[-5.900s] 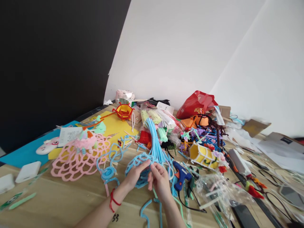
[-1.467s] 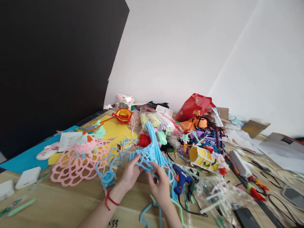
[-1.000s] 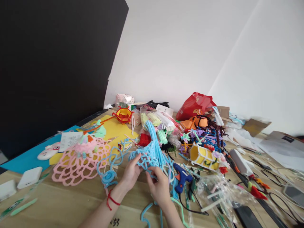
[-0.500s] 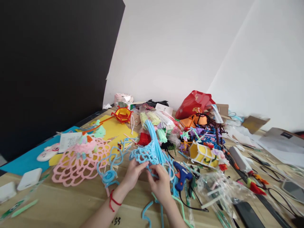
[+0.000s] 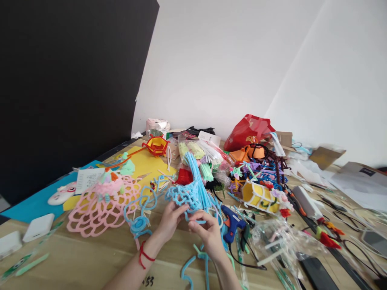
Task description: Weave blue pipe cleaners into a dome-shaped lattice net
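Observation:
A light-blue pipe-cleaner mesh (image 5: 182,195) is in front of me, with loops like netting. My left hand (image 5: 169,220) is closed on its lower edge, a red cord round the wrist. Close beside it, my right hand (image 5: 208,234) is closed, thumb and forefinger pinching a light-blue pipe cleaner (image 5: 197,221) at the mesh's near side. Behind the mesh lies a bundle of straight light-blue pipe cleaners (image 5: 196,171). Bent blue pieces (image 5: 188,268) lie on the table below my right hand.
A blue glue gun (image 5: 232,223) lies right of my right hand, its black cord trailing forward. A pink mesh piece (image 5: 90,217) and a coiled blue piece (image 5: 138,224) are on the left. At the right are a yellow-and-white piece (image 5: 260,196), clear wrappers (image 5: 284,237) and a phone (image 5: 317,273).
My right hand has turned and moved slightly, its fingers now lifting a blue strand outward from the mesh. My left hand has stayed almost in place.

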A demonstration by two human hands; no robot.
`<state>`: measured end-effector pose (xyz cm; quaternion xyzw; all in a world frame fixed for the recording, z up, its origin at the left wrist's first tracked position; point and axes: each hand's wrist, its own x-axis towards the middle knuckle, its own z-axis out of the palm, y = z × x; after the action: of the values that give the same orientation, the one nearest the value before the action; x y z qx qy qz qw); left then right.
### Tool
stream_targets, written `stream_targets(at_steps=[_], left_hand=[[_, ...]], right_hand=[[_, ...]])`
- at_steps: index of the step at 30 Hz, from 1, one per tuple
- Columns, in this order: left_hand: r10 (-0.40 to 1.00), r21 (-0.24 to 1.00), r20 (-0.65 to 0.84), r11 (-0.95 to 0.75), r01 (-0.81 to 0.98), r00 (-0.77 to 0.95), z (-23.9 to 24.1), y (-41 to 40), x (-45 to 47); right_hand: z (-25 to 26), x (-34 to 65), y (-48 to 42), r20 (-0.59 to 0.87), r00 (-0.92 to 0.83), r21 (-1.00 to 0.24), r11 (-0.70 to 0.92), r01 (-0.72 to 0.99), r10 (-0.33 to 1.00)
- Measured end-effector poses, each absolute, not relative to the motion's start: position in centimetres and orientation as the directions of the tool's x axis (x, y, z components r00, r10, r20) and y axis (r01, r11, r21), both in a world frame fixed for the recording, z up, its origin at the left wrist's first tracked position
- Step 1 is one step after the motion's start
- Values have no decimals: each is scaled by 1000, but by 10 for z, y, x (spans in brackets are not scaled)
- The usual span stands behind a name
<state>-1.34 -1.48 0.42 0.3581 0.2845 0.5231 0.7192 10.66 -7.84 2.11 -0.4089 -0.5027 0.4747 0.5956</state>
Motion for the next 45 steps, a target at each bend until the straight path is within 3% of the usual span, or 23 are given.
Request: stream_targets(at_steps=[3, 8, 13, 17, 26, 29, 32, 37, 41, 45], left_hand=[[955, 793, -50, 216, -569, 293, 3, -15, -12], [949, 753, -43, 236, -614, 312, 4, -15, -11], [913, 751, 0, 270, -603, 408, 8, -16, -11], [917, 756, 32, 239, -610, 399, 10, -17, -11], [906, 722, 50, 258, -642, 420, 2, -15, -16], [900, 786, 25, 252, -564, 436, -1, -13, -17], [907, 892, 25, 170, -420, 420, -1, -13, -16], [927, 965, 188, -114, -234, 324, -6, -11, -18], [889, 938, 324, -346, 11, 324, -10, -10, -20], [855, 884, 400, -455, 108, 329, -9, -10, -20]], right_hand=[[23, 106, -78, 189, 34, -932, 191, -308, 981], [17, 104, -74, 139, 32, -900, 140, -413, 990], [9, 105, -67, 1, 122, -950, 39, -310, 992], [5, 106, -62, 19, 259, -966, 84, -243, 966], [6, 107, -65, -8, 306, -984, 47, -173, 952], [5, 109, -64, -14, 324, -983, 45, -176, 946], [5, 110, -61, -43, 331, -978, 27, -206, 943], [7, 111, -59, -36, 328, -965, 52, -255, 944], [7, 110, -59, -39, 331, -956, 61, -286, 943], [4, 109, -59, -164, 259, -949, -80, -306, 952]])
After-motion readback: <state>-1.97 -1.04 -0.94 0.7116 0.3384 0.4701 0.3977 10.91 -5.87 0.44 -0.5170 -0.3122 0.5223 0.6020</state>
